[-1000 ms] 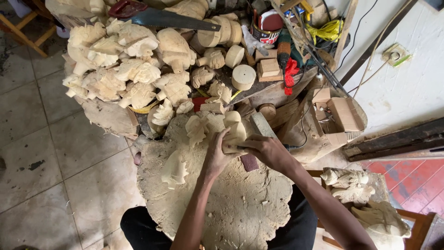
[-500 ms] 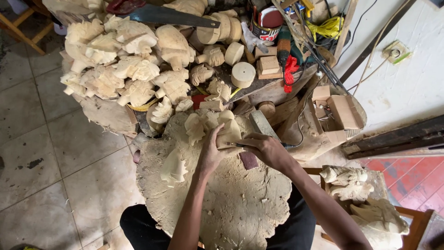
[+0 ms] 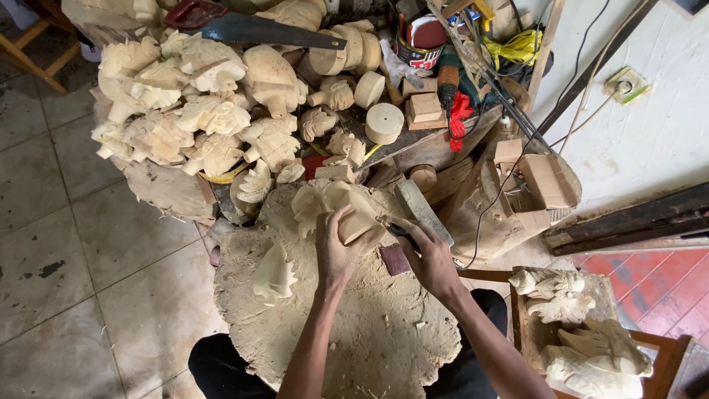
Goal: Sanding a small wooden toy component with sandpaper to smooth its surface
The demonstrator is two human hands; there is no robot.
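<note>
A pale, half-shaped wood carving point(image 3: 351, 210) lies at the far edge of a round stump bench point(image 3: 354, 340). The left hand point(image 3: 336, 247) clamps it, fingers wrapped over its near side. The right hand point(image 3: 428, 255) has its fingers pinched around a slim carving tool point(image 3: 391, 227) whose tip meets the wood just beside the left thumb. A slip there could likely nick that thumb or gouge the piece. A whetstone point(image 3: 421, 210) lies close by, with heaped finished carvings point(image 3: 199, 111) beyond.

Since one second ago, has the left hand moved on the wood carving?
Yes. The left hand slid up over the carving, toward the pile of carved pieces.
</note>
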